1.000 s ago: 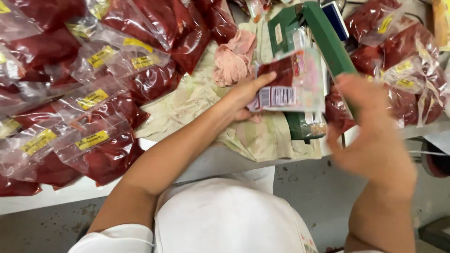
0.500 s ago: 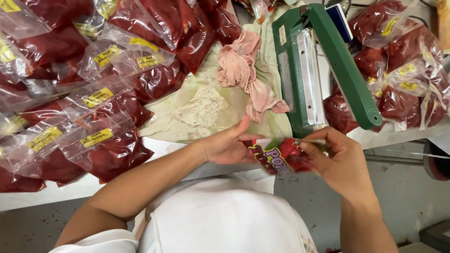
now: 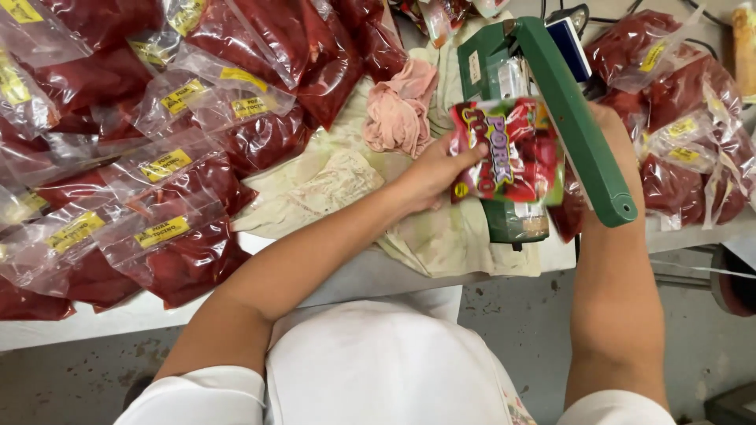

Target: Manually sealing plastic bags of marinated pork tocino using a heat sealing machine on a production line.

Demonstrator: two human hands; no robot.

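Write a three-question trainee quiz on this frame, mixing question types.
1. True or false: the green lever arm of the heat sealer is raised.
2. Which hand grips the printed red plastic pouch by its left edge? A) left hand B) right hand
3. What lies bunched just left of the sealer, on the cream cloth?

Key: 1. True. 2. A. 3. A crumpled pink rag; clear bags of red meat with yellow labels lie further left.
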